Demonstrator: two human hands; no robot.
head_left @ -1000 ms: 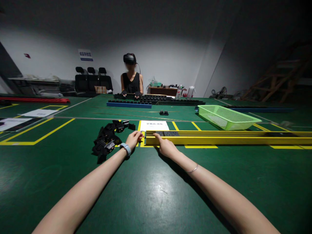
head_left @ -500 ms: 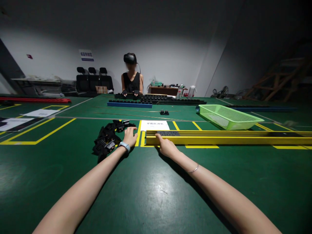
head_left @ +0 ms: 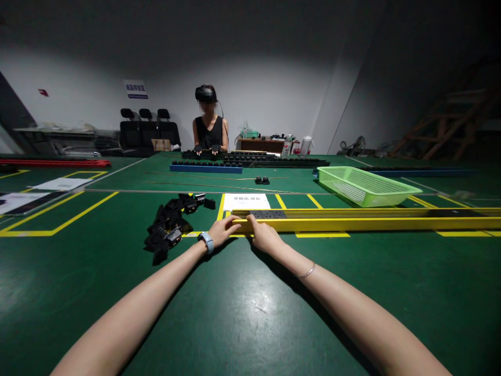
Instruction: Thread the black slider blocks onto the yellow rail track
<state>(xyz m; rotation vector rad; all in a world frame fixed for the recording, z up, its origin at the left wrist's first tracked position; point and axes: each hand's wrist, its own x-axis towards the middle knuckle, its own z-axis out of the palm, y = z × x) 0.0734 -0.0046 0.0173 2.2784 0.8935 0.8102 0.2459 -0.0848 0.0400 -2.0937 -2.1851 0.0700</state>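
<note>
A long yellow rail [head_left: 352,224] lies crosswise on the green table, with several black socket modules [head_left: 268,214] sitting in its channel near the left end. My left hand [head_left: 222,231] is at that left end, thumb and fingers closed around the rail's tip. Whether a small part is also under those fingers is hidden. My right hand [head_left: 266,236] holds the rail's near wall just right of it, index finger reaching over the edge beside the modules. Left of my left hand lies a loose pile of black modules [head_left: 166,230].
A light green basket [head_left: 368,188] stands behind the rail. A paper label [head_left: 246,201], a small black part [head_left: 262,180] and thin rods [head_left: 188,184] lie beyond. Farther back are a blue rail [head_left: 205,168] and a seated person [head_left: 210,130] wearing a headset.
My left hand has moved right and slightly nearer, from beside the black pile to the rail's left end. My right hand stays at the rail. The view has shifted slightly.
</note>
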